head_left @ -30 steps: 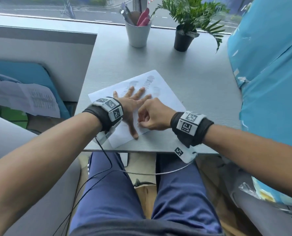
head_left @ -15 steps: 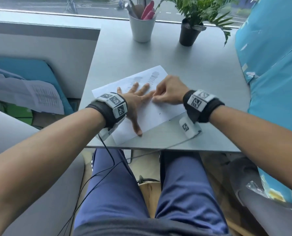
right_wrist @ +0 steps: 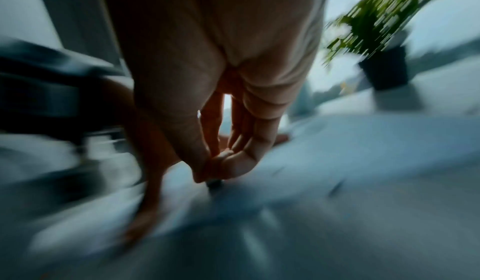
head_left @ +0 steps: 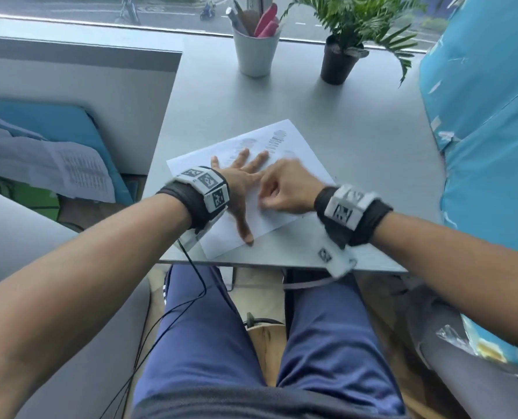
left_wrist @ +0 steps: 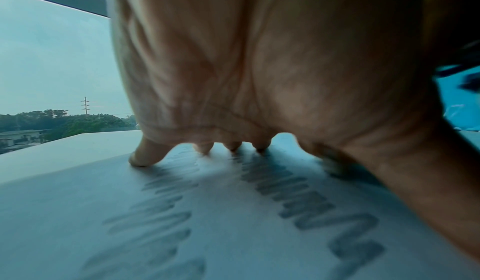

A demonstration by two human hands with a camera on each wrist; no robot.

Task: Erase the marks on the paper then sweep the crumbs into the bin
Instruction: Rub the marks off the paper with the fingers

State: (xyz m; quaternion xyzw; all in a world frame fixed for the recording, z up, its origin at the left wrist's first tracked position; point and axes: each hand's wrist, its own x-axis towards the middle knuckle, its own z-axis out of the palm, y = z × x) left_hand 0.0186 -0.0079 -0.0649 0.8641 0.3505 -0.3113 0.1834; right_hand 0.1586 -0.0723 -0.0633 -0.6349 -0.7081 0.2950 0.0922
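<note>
A white paper (head_left: 307, 166) lies slanted on the grey desk (head_left: 372, 140), with dark pencil scribbles (head_left: 277, 140) near its far corner. My left hand (head_left: 242, 179) lies flat on the sheet with fingers spread and presses it down. The left wrist view shows the left hand's fingertips (left_wrist: 145, 157) on the paper (left_wrist: 64, 212) beside zigzag marks (left_wrist: 306, 200). My right hand (head_left: 277, 192) sits just right of it, motion-blurred, fingers curled. In the right wrist view the right hand (right_wrist: 215, 161) pinches a small dark-tipped eraser (right_wrist: 214, 184) against the paper. No bin is in view.
A white cup of pens (head_left: 256, 49) and a potted plant (head_left: 339, 60) stand at the desk's far edge by the window. A blue covered bulk (head_left: 487, 131) rises along the right side. A grey partition (head_left: 70, 95) borders the left. My knees are under the desk's near edge.
My right hand went from the paper's near part to its far part, then came back toward the middle, and is blurred now. The left hand has stayed flat on the sheet.
</note>
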